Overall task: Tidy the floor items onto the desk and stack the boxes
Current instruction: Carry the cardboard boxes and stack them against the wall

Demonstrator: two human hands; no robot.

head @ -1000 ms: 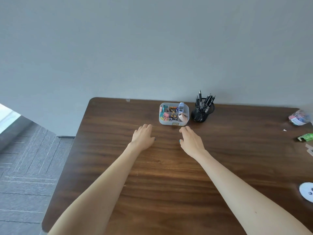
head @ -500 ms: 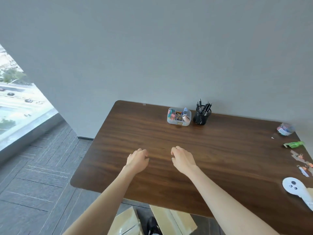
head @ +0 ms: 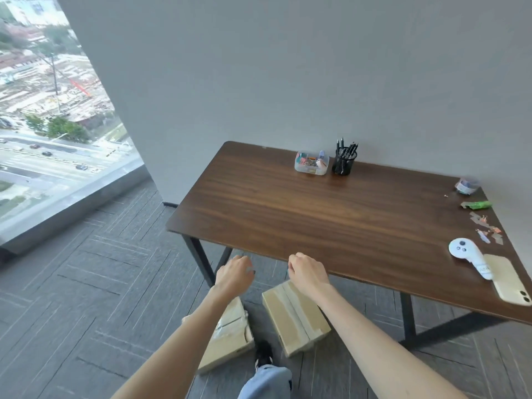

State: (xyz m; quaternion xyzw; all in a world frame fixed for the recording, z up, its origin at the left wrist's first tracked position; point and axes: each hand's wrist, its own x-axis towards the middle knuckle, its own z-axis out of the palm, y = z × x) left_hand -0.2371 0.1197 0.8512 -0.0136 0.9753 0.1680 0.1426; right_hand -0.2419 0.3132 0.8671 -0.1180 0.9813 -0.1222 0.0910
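Two taped cardboard boxes lie on the grey carpet in front of the desk: the left box point(head: 229, 335) is partly hidden by my left forearm, the right box point(head: 293, 318) lies just under the desk's front edge. The brown wooden desk point(head: 331, 214) stands against the wall. My left hand point(head: 233, 276) hovers above the floor in front of the desk, fingers loosely curled, holding nothing. My right hand point(head: 308, 272) hangs at the desk's front edge, also loosely curled and empty.
On the desk: a clear organizer of clips point(head: 311, 163), a black pen cup point(head: 343, 161), a tape roll point(head: 465, 185), a green item point(head: 476, 205), loose clips point(head: 486, 230), a white controller point(head: 467, 254) and a phone point(head: 508, 280). A window fills the left. My shoe point(head: 263, 357) is between the boxes.
My view has pulled back from the desk. Both hands have drawn off the desktop to its front edge, and the two boxes on the floor have come into sight.
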